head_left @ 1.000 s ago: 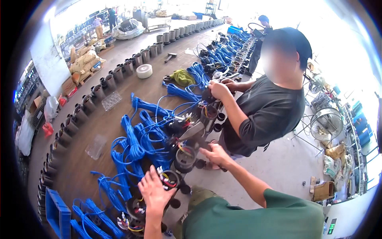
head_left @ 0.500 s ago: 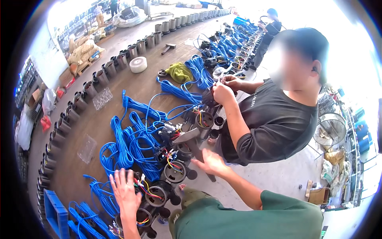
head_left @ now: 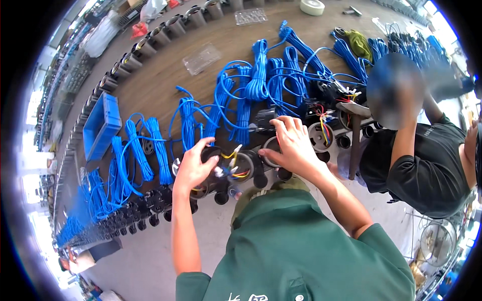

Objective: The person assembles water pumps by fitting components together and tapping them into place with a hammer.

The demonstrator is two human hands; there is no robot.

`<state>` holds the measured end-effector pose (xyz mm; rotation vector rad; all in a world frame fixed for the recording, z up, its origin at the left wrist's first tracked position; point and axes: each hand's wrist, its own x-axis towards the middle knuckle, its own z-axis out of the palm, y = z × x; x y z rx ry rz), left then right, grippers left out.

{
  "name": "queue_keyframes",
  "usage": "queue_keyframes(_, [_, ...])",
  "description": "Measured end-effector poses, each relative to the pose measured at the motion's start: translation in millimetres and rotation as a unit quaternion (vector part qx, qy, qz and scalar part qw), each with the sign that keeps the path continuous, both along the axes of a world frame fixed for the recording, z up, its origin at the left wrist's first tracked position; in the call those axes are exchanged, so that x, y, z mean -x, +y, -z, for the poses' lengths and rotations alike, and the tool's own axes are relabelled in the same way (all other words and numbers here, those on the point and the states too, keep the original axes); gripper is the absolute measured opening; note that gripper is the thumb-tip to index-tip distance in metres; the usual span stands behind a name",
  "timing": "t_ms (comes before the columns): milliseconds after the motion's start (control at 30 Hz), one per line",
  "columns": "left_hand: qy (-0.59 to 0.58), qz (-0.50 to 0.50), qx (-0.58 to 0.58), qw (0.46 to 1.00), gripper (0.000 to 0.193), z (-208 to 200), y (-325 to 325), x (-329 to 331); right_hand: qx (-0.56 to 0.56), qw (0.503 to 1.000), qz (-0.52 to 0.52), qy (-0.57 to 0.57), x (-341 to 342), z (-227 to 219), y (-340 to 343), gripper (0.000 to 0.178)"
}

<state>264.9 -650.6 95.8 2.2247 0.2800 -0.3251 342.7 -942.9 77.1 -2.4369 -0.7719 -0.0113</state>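
Observation:
My left hand [head_left: 193, 168] curls over a black round motor unit [head_left: 213, 155] at the near edge of the wooden bench [head_left: 165, 75]. Yellow, red and white wires [head_left: 232, 163] stick out of the unit between my hands. My right hand [head_left: 293, 145] grips the neighbouring black round unit [head_left: 268, 150], fingers bent over its top. Bundles of blue cable [head_left: 258, 75] lie just beyond both hands. More black units [head_left: 145, 208] line the bench edge to my left.
A co-worker in a black shirt [head_left: 427, 170] leans over the bench on my right. A blue crate [head_left: 103, 125] sits far left, a clear plastic tray [head_left: 201, 57] and a tape roll [head_left: 312, 6] farther back. Black cylinders [head_left: 145, 42] line the far edge. A fan [head_left: 437, 243] stands on the floor.
My left hand, open above the bench before, has come down and closed on a black unit. My right hand has shifted onto the unit beside it. The view has swung left.

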Motion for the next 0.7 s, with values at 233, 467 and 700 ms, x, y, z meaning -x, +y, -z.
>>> queue_keyframes(233, [-0.145, 0.064, -0.134, 0.978, 0.024, 43.3, 35.5, 3.0, -0.164, 0.952, -0.101, 0.239, -1.3, 4.1, 85.9, 0.055])
queue_keyframes(467, [-0.241, -0.163, -0.099, 0.952, 0.039, 20.2, 43.0, -12.2, 0.017, 0.990, 0.113, 0.085, -54.3, 32.7, 74.8, 0.022])
queue_keyframes(700, [0.330, -0.223, -0.067, 0.915, 0.023, 78.3, 139.9, 9.2, -0.097, 0.991, 0.016, 0.093, -3.9, -10.5, 145.4, 0.031])
